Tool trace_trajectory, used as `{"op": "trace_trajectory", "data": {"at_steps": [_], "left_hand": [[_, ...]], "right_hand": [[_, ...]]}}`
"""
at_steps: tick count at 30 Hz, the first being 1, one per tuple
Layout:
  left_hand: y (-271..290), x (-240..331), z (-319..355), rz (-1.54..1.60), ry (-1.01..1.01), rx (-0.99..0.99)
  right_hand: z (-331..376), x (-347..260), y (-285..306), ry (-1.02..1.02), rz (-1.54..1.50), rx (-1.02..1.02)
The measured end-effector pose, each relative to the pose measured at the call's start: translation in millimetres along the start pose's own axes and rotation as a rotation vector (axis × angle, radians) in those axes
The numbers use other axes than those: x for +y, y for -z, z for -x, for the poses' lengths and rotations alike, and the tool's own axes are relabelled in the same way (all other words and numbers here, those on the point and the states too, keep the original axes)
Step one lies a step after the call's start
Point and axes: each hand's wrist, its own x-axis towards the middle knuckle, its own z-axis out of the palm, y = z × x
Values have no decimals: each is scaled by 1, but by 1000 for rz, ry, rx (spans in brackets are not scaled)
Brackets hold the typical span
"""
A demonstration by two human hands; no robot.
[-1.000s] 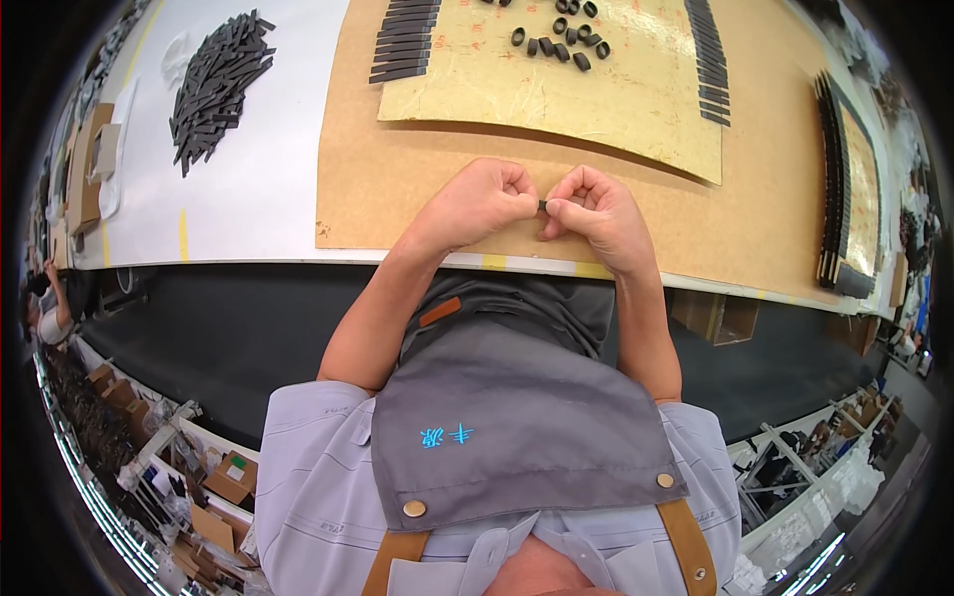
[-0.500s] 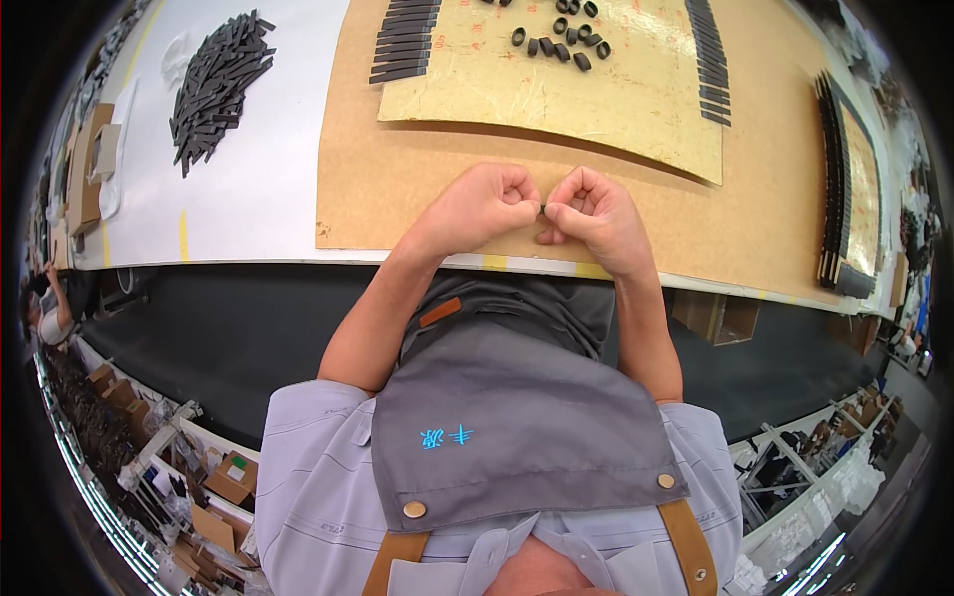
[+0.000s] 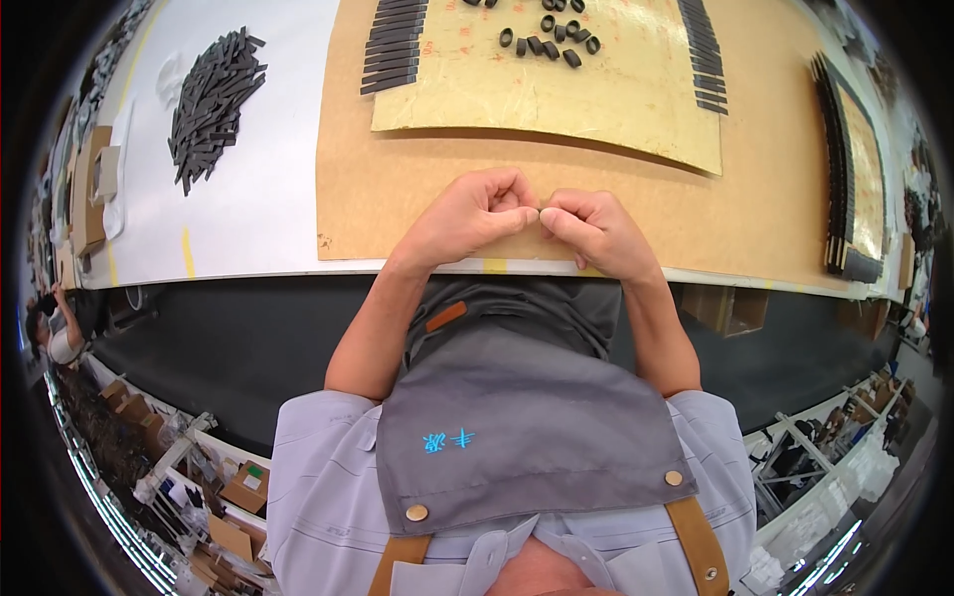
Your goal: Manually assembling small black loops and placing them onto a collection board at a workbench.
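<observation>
Over the front part of a brown sheet (image 3: pixel 417 194), my left hand (image 3: pixel 472 219) and my right hand (image 3: pixel 604 230) meet with their thumbs nearly tip to tip. Both are closed in a pinch. Whatever they hold between them is small and almost wholly covered by the fingers. Just beyond them lies a yellowish board (image 3: pixel 556 114). Several short black rings (image 3: pixel 552 48) are scattered on it. Flat black strips (image 3: pixel 392 60) line its left edge, and similar strips (image 3: pixel 706 70) line its right edge.
A heap of loose black strips (image 3: pixel 214 109) lies on the white table at the left, near an open cardboard box (image 3: pixel 91 189). Another board with black strips along its side (image 3: pixel 860 179) stands at the far right. The table's front edge runs just below my wrists.
My right hand has turned slightly, its fingers curling lower. The dark bit that showed between my thumbs is now mostly hidden. The whole view has shifted a little.
</observation>
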Motion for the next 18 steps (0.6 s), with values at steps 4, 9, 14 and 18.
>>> {"op": "trace_trajectory", "data": {"at_steps": [4,9,14,18], "left_hand": [[-2,-7,1,151,-89,20],[-2,-11,3,141,-205,57],[-3,-15,4,-4,-273,99],[-3,-15,4,-38,-288,103]], "right_hand": [[-3,5,-6,54,-62,54],[-1,0,-9,67,-78,51],[2,9,-10,112,-23,39],[1,7,-7,109,-30,-2]]}}
